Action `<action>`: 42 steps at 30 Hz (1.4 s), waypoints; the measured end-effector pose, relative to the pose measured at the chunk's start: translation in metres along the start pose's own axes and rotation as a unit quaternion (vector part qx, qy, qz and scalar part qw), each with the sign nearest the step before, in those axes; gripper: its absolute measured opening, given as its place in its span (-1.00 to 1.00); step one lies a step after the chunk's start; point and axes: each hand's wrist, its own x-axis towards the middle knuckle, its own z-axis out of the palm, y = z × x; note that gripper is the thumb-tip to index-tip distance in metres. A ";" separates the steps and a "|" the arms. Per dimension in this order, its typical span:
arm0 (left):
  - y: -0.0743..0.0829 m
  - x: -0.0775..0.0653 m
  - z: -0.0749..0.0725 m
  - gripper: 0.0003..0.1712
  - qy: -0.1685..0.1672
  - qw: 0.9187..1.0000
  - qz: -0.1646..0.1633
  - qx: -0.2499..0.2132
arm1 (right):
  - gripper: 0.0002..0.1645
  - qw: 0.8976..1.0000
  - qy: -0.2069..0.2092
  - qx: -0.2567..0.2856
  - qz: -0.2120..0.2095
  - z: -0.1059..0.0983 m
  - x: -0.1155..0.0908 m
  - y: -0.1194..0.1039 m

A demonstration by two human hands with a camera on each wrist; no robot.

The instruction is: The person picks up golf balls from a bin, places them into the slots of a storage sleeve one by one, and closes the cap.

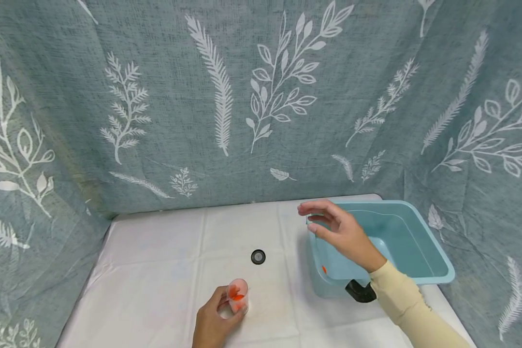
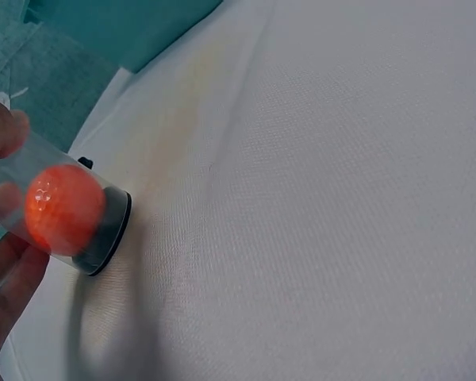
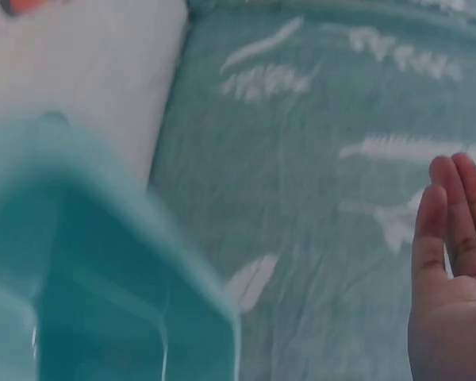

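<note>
My left hand (image 1: 217, 314) grips a clear plastic cylinder (image 1: 237, 296) near the table's front. Inside the cylinder lies an orange golf ball (image 2: 66, 209), close to its dark base in the left wrist view. Off to the right, my right hand (image 1: 339, 234) hovers above the left side of a teal bin (image 1: 430, 251). Its fingers are slightly bent, thumb apart, and nothing shows between them; the right wrist view has the palm (image 3: 452, 317) bare. A small round black cap (image 1: 258, 256) lies on the table behind the cylinder.
A bit of something orange (image 1: 324, 269) shows inside the bin at its left wall. A black strap-like piece (image 1: 361, 291) shows by the right wrist, in front of the bin. White cloth (image 1: 156, 270) covers the table; patterned teal curtains (image 1: 165, 111) enclose the back and sides.
</note>
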 end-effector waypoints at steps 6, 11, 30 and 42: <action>0.001 -0.002 -0.006 -0.46 -0.009 1.000 0.004 0.006 | -0.53 0.997 0.009 0.013 0.078 -0.035 -0.002 0.021; 0.005 -0.003 -0.011 -0.47 -0.023 1.000 0.001 0.004 | -0.52 0.994 0.033 -0.006 0.105 -0.056 -0.003 0.038; 0.021 -0.009 -0.017 -0.46 -0.034 0.996 0.066 0.045 | -0.43 0.977 -0.024 -0.006 0.212 -0.082 -0.011 0.091; 0.032 -0.009 -0.023 -0.44 -0.020 0.991 0.117 0.067 | -0.37 0.958 -0.072 -0.011 0.276 -0.080 -0.008 0.110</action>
